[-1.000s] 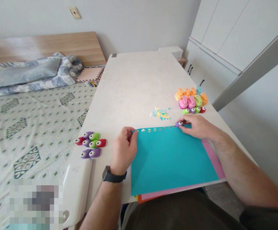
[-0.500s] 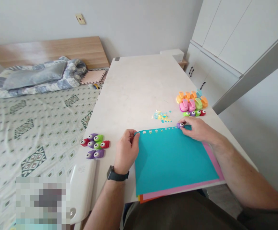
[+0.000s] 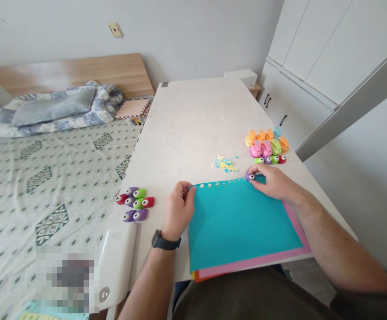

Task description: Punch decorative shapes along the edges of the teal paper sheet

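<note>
Left grip (image 3: 178, 210) pinches teal paper (image 3: 243, 226) at 10 o'clock, holding it steady while right grip (image 3: 273, 183) clamps purple punch (image 3: 249, 176) on its edge

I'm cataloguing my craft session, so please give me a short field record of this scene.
Left hand: pinches the corner of the teal sheet
Right hand: holds a purple punch on that sheet's top edge
Sheet edge: row of punched shapes
Beneath: pink sheet
Nearby: paper cut-outs
Rest: punches at right, punches at left, white table, bed
</note>
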The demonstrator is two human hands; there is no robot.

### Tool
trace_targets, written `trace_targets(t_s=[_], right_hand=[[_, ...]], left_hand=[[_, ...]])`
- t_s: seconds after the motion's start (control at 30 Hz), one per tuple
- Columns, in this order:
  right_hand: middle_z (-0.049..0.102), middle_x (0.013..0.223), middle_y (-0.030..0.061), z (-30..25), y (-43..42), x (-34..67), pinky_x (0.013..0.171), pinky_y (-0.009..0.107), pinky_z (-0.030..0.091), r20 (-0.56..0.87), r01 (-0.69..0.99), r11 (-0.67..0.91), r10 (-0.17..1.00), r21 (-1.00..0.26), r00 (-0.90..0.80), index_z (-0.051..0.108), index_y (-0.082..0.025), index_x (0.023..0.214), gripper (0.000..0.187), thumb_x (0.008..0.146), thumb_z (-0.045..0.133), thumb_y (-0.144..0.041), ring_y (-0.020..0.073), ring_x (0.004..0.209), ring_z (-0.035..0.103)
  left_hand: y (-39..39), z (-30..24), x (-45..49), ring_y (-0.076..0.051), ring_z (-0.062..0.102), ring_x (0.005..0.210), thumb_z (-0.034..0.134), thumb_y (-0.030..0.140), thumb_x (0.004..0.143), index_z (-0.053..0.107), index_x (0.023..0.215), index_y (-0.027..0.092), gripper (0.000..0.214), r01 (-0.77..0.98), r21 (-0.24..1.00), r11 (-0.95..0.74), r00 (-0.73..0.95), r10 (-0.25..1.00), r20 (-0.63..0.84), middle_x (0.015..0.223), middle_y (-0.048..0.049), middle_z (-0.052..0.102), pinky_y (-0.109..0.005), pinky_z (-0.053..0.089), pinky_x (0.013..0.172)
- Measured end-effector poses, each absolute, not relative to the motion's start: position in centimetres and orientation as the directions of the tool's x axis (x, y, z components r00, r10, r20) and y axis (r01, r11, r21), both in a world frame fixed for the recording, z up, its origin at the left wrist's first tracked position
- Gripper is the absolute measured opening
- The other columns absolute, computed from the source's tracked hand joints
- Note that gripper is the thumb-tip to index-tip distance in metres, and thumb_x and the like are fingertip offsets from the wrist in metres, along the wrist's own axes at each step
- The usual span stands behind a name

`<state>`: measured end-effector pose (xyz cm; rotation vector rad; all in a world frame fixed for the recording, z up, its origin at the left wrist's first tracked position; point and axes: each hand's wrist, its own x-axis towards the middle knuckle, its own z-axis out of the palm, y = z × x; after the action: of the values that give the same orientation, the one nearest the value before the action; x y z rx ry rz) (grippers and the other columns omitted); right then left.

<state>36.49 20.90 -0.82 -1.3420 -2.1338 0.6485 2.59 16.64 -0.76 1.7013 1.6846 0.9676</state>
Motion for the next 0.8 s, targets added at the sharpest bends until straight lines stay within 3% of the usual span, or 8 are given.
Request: trace_targets(t_s=[0.4,0.8], right_hand=[[0.077,0.102,0.0067,-0.86,21.16,36.51,0.086,0.044,0.058,0.182,0.688,0.305,0.951,-0.658,-0.248,0.063,-0.027,0.106,0.016,0.094,0.067,-0.035,0.0276,0.095,0.074],[0.077,0.108,0.0061,-0.45,20.96,36.18,0.090,0.045,0.059,0.190,0.640,0.324,0.944,-0.697,-0.270,0.065,-0.027,0.110,0.019,0.092,0.067,-0.033,0.0270,0.098,0.074]], left_hand=[[16.65,-0.53,2.62,-0.016,0.060,0.065,0.054,0.041,0.099,0.060,0.098,0.022,0.020,0.596,0.802,-0.046,-0.056,0.994,0.099,0.076,0.0008,0.065,-0.027,0.041,0.059],[16.73,-0.59,2.70,-0.015,0.060,0.065,0.054,0.040,0.099,0.061,0.098,0.021,0.020,0.590,0.806,-0.044,-0.063,0.993,0.101,0.076,0.0011,0.065,-0.027,0.042,0.059]])
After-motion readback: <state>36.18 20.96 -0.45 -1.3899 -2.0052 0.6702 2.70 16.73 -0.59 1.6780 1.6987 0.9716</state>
